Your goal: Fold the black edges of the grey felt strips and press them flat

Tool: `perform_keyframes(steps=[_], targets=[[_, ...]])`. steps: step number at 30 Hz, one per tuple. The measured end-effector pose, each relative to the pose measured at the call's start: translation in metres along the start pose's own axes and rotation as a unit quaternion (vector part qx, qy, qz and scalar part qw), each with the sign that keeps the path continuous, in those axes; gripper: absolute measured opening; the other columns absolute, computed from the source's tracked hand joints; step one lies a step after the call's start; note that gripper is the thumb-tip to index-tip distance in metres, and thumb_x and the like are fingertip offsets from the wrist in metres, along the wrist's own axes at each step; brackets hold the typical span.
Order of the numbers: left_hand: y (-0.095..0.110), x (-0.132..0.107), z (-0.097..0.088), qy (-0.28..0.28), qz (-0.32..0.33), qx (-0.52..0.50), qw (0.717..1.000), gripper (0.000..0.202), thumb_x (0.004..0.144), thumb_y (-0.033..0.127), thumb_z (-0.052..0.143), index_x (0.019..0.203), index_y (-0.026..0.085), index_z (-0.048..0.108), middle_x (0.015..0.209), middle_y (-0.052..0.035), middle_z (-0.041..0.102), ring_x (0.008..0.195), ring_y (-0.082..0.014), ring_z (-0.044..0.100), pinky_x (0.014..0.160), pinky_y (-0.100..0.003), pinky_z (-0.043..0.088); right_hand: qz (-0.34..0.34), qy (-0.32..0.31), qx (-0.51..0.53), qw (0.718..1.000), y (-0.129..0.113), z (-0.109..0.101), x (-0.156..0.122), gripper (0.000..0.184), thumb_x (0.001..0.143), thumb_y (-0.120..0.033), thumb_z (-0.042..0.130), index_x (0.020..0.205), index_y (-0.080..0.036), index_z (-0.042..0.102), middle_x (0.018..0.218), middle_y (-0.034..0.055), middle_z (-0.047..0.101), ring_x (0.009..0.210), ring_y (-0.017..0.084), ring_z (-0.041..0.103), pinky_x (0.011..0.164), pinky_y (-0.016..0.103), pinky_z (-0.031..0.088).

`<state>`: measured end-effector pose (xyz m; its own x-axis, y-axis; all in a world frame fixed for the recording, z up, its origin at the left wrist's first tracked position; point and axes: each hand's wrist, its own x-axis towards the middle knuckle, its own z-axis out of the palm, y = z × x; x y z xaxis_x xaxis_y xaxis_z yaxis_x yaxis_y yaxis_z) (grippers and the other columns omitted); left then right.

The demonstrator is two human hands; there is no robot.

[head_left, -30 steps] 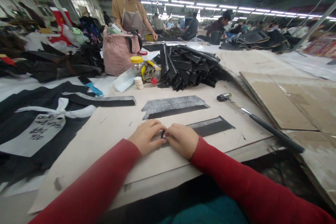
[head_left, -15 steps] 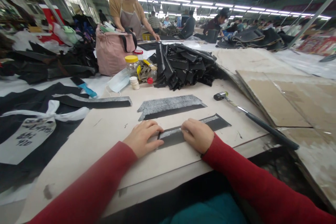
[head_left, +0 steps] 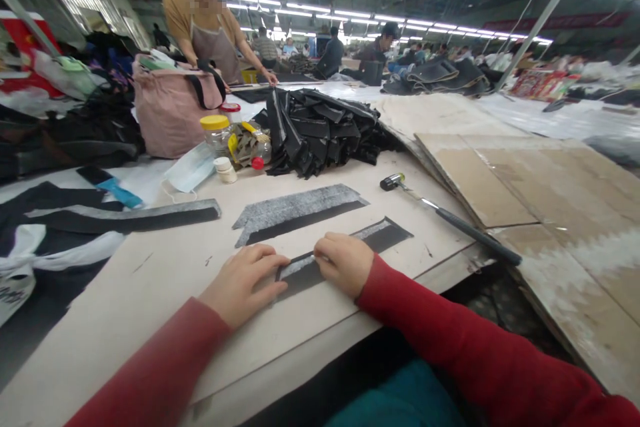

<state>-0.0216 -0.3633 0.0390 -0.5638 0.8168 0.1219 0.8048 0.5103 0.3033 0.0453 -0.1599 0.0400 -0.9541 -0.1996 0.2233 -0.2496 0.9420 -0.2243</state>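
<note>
A black strip (head_left: 383,235) with a grey fuzzy band along its upper side lies slantwise on the pale board (head_left: 165,320). My left hand (head_left: 247,283) rests at the strip's left end, thumb and fingers apart. Over the strip's middle, my right hand (head_left: 345,263) is closed, its fingertips pinching the upper edge. Behind the hands lie stacked pieces (head_left: 300,210) with the same grey fuzzy faces and a black border. To the right is a hammer (head_left: 450,217) with a long dark handle.
A heap of black pieces (head_left: 325,127) stands at the back, beside a yellow-lidded jar (head_left: 215,137), a small white bottle (head_left: 225,170), a face mask (head_left: 190,170) and a pink bag (head_left: 167,107). A blue-handled brush (head_left: 120,193) lies left. Cardboard (head_left: 490,180) covers the right. A co-worker (head_left: 213,33) stands opposite.
The view has turned to the right, so everything appears further left. Both hands stay at about the same places on the strip, the right one's fingers pinched at its edge.
</note>
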Motion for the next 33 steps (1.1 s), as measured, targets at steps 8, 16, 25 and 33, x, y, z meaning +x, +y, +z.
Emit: perform_keyframes(steps=[8, 16, 25, 33], targets=[[-0.001, 0.001, -0.001, 0.000, 0.005, -0.002, 1.000, 0.031, 0.078, 0.041, 0.045, 0.103, 0.026, 0.054, 0.105, -0.0046, 0.050, 0.094, -0.0206, 0.046, 0.081, -0.033, 0.039, 0.096, 0.004, 0.016, 0.995, 0.060, -0.024, -0.027, 0.011, 0.072, -0.014, 0.044, 0.074, -0.016, 0.055, 0.071, 0.0012, 0.051, 0.064, 0.011, 0.045, 0.060, 0.022, 0.031], [-0.003, 0.002, 0.001, 0.004, 0.007, 0.006, 1.000, 0.031, 0.077, 0.042, 0.046, 0.102, 0.027, 0.055, 0.104, -0.0041, 0.051, 0.094, -0.0210, 0.048, 0.080, -0.033, 0.040, 0.175, 0.027, -0.011, 0.984, 0.095, -0.033, -0.039, 0.013, 0.072, -0.018, 0.044, 0.076, -0.017, 0.056, 0.069, 0.0003, 0.051, 0.061, 0.011, 0.044, 0.058, 0.022, 0.031], [-0.006, 0.003, 0.003, 0.026, 0.022, 0.006, 0.999, 0.031, 0.075, 0.042, 0.049, 0.101, 0.028, 0.056, 0.102, -0.0030, 0.053, 0.092, -0.0203, 0.050, 0.080, -0.030, 0.042, 0.198, 0.044, -0.047, 0.978, 0.100, -0.040, -0.044, 0.014, 0.072, -0.018, 0.043, 0.074, -0.016, 0.057, 0.070, 0.0013, 0.052, 0.062, 0.011, 0.046, 0.059, 0.022, 0.031], [-0.009, 0.002, 0.004, 0.021, 0.027, 0.018, 0.999, 0.031, 0.075, 0.042, 0.049, 0.103, 0.029, 0.055, 0.103, -0.0028, 0.052, 0.093, -0.0199, 0.049, 0.081, -0.030, 0.041, 0.200, 0.039, -0.051, 0.978, 0.103, -0.040, -0.045, 0.014, 0.071, -0.016, 0.044, 0.073, -0.016, 0.058, 0.070, 0.0013, 0.052, 0.063, 0.011, 0.046, 0.059, 0.022, 0.032]])
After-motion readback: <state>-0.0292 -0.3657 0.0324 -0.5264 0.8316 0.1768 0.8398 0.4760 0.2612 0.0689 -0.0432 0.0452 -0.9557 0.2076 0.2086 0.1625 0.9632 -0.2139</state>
